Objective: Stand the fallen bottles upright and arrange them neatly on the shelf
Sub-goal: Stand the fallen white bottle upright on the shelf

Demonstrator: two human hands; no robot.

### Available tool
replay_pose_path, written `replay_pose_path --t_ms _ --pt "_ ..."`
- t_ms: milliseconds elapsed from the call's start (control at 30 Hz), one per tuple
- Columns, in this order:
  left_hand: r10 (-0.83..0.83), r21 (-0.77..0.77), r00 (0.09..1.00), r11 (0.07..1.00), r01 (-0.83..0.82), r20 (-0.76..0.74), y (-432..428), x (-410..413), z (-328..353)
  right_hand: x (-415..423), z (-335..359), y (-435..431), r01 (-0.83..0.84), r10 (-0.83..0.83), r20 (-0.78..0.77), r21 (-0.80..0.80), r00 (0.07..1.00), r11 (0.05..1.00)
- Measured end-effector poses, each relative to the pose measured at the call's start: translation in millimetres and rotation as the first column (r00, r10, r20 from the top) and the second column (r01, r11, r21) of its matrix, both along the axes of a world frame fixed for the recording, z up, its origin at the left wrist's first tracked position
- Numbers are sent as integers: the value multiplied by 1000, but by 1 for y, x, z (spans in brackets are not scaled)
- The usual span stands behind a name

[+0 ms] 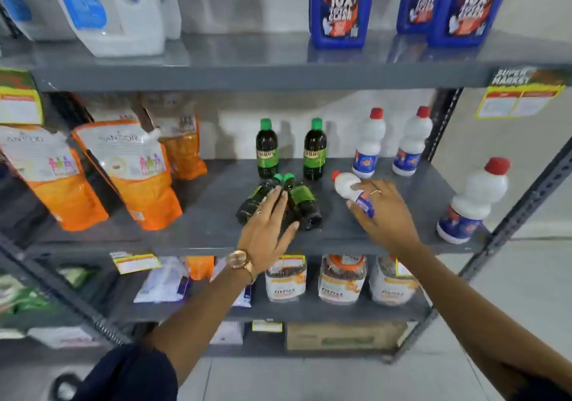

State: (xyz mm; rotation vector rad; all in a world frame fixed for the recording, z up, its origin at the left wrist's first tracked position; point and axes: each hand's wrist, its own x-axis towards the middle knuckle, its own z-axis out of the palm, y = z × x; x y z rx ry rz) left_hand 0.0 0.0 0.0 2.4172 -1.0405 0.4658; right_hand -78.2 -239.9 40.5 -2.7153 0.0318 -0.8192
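Observation:
Two dark bottles with green caps lie fallen side by side on the grey middle shelf: the left fallen bottle and the right fallen bottle. My left hand hovers over them, fingers spread, touching the left one. A white bottle with a red cap lies tipped beside them; my right hand is wrapped around its lower body. Behind stand two upright dark bottles and two upright white bottles. A third upright white bottle stands at the front right.
Orange refill pouches fill the shelf's left part. Blue cleaner bottles and white jugs stand on the upper shelf. Jars sit on the lower shelf. A slotted metal upright bounds the right side.

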Motion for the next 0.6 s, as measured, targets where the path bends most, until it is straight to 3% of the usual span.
replay_pose_path --t_ms 100,167,267,367,600 --pt "139 116 955 987 -111 -263 -7 15 -32 19 -24 -20 166 -137 -229 113 964 980" --pt "189 211 919 970 -120 -345 -15 23 -47 34 -31 -30 259 -203 -375 107 905 960" --pt "217 246 902 960 -129 -373 -30 32 -59 63 -34 -49 352 -296 -512 13 807 936" --pt "255 231 916 955 -188 -309 -40 41 -71 89 -37 -69 392 -321 -638 -34 700 919" --pt "300 177 927 948 -264 -225 -47 46 -77 106 -54 -92 413 -273 -614 95 741 906"
